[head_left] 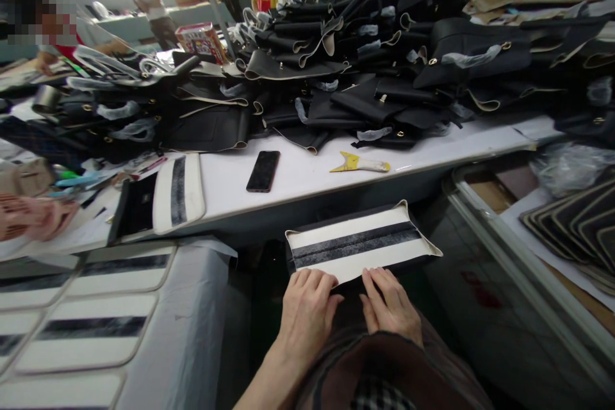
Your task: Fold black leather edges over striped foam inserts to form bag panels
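Note:
A black bag piece (358, 245) sits in front of me over my lap, its pale off-white face turned up and a dark strip running along its length. The corners of the pale face stand up as raised edges. My left hand (310, 298) grips the near edge left of its middle, fingers on top and thumb at the side. On the same edge, a little to the right, my right hand (391, 301) pinches the material between fingers and thumb. The undersides of both grips are hidden.
Black bags with wrapped handles (336, 70) are heaped along the white table (221, 182). A phone (263, 171) and a yellow scraper-like tool (360, 162) lie near its edge. Pale striped panels (91, 327) cover the left surface; a glass-topped case (519, 282) stands right. Other people are behind.

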